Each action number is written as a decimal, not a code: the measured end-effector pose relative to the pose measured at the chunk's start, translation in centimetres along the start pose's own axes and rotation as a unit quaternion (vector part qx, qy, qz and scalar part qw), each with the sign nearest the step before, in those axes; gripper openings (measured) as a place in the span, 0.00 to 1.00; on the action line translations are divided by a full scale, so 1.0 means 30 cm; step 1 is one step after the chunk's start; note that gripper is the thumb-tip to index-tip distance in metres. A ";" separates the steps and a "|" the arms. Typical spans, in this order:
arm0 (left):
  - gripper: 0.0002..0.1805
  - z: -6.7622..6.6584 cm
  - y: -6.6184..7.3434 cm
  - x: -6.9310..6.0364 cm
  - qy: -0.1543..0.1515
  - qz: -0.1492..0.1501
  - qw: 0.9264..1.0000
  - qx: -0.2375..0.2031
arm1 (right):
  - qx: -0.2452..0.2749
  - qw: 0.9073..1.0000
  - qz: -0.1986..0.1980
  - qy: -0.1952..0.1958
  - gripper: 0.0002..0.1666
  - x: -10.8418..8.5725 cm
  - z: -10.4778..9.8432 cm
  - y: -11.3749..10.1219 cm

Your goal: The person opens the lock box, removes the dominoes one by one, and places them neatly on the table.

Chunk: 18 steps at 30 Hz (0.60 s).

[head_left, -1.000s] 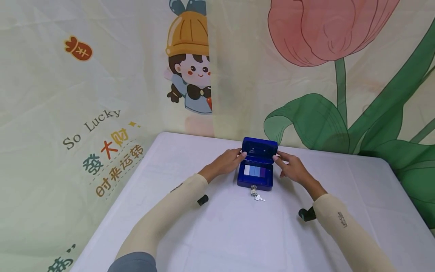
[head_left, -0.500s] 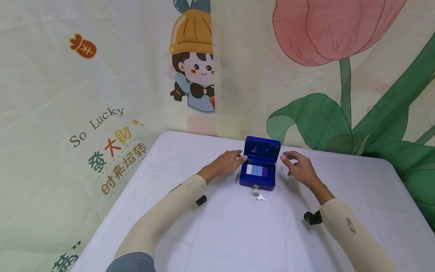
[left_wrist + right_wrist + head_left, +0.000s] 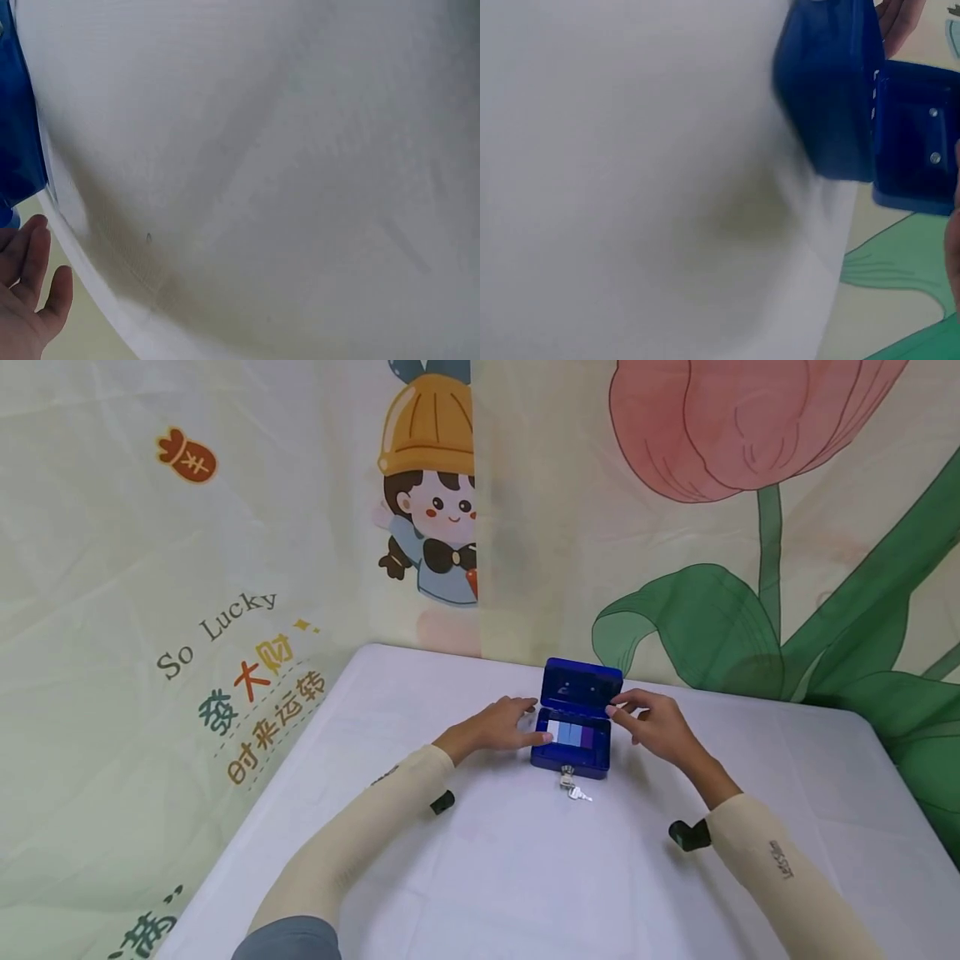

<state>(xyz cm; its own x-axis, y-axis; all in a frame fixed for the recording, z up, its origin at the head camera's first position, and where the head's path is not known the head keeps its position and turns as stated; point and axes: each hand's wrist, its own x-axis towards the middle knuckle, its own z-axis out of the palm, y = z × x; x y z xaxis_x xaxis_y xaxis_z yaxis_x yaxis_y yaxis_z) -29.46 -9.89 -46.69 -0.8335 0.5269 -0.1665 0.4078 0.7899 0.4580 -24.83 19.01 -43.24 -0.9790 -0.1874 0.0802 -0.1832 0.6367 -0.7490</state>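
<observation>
A small blue cash box stands near the table's far edge, its lid raised. Inside lies a row of white, light blue and purple strips. Keys hang from the lock at its front. Along the box's left side, my left hand has its fingers extended, and the thumb reaches over the rim. Thumb and index finger of my right hand pinch the lid's lower right edge; the far side of that grip is hidden. In the right wrist view, the lid's inside shows beside a fingertip.
A white cloth covers the table. Directly behind it hangs a printed curtain, close to the raised lid. Dark wrist-camera mounts jut below the left sleeve and the right sleeve.
My right hand let go of the lid, moved slightly right, then came back to its edge. My left hand left the lid and lowered, its thumb now over the box rim. The lid stays raised.
</observation>
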 end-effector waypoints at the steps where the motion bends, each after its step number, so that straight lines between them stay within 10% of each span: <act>1: 0.53 0.000 0.002 -0.002 -0.002 0.003 1.000 -0.002 | -0.009 1.000 0.004 -0.017 0.22 0.004 0.002 -0.014; 18: 0.55 0.013 0.024 -0.008 -0.016 0.047 0.999 -0.022 | -0.165 0.975 -0.026 -0.144 0.33 0.078 0.112 -0.101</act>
<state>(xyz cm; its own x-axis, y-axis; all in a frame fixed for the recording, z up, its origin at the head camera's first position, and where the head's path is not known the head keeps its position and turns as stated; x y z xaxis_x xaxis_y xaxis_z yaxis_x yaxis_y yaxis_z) -28.83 -9.32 -46.65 -0.7797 0.6082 -0.1485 0.4661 0.7223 0.5109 -26.26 14.13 -43.00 -0.9111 -0.3970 -0.1113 -0.2965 0.8185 -0.4921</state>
